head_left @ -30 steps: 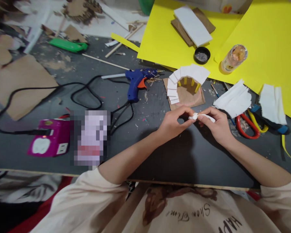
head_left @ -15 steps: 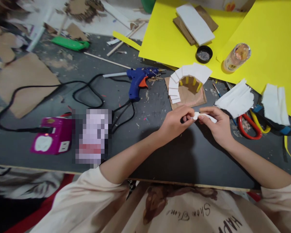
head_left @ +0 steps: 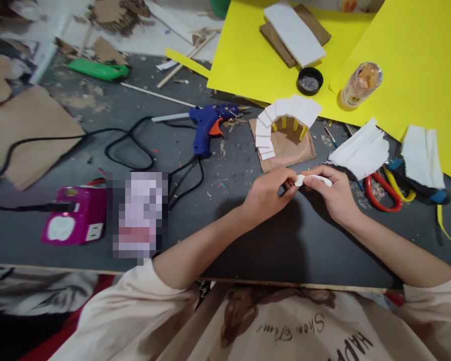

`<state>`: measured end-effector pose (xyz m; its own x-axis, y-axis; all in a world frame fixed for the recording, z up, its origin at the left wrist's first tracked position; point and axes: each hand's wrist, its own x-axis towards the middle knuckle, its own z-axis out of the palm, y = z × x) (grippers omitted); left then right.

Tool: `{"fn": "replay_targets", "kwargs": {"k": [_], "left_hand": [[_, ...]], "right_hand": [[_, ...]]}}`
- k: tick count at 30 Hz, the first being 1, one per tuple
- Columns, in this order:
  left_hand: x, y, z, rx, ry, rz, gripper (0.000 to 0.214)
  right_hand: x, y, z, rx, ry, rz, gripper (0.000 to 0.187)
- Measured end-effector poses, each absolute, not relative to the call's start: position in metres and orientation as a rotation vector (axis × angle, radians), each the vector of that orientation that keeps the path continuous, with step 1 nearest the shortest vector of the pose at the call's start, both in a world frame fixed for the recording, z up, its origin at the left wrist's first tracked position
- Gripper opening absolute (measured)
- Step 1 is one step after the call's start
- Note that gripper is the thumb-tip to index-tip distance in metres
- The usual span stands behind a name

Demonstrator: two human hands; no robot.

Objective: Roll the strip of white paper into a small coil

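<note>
Together, the left hand [head_left: 267, 193] and right hand [head_left: 332, 194] pinch a white strip [head_left: 311, 179], fingers closed on it. Both hover just below the model [head_left: 285, 131].

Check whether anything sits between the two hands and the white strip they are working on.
Nothing visible does. The left hand and right hand both already pinch the white strip between their fingertips, just above the dark table. The curved paper stair model stands behind them, apart from the strip.
</note>
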<state>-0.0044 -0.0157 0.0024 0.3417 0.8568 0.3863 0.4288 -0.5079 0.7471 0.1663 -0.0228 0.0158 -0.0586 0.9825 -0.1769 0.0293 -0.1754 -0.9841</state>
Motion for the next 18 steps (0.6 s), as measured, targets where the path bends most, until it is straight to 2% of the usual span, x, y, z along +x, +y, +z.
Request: {"fn": "replay_targets", "kwargs": {"k": [6, 11, 18], "left_hand": [[-0.0076, -0.0139, 0.0018, 2.216, 1.078, 0.978, 0.030], [-0.0081, -0.0130, 0.0008, 2.301, 1.042, 1.082, 0.032], [-0.0075, -0.0136, 0.0057, 2.238, 1.068, 0.946, 0.028]], "right_hand": [[0.1636, -0.0238, 0.0162, -1.337, -1.190, 1.348, 0.013], [0.1651, -0.0229, 0.0131, -1.256, -1.127, 1.449, 0.016], [0.1662, -0.0194, 0.0129, -1.209, -1.021, 1.461, 0.024]]}}
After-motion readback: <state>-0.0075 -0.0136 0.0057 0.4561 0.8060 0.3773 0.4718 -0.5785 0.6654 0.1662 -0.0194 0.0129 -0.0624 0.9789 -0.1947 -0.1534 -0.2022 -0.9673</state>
